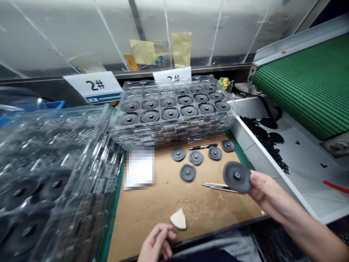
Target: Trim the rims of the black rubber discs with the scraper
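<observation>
My right hand (265,194) pinches a dark grey rubber disc (236,177) with a small raised centre by its right edge, holding it tilted above the board. Below that disc lie a utility knife (222,187) and a thin tool beside it. My left hand (158,242) rests near the board's front edge, fingers loosely curled and apart, with nothing visible in them. Just beyond its fingertips is a cream wedge-shaped piece (179,219). Several similar discs (188,172) lie on the brown board (147,207), and a black pen (203,147) lies behind them.
A stack of clear trays (174,127) with discs in its pockets stands at the back. Another tray stack (89,174) is on the left. A blurred white paper (140,169) lies beside it. At right are a white bin (302,182) with black scraps and a green conveyor (308,80).
</observation>
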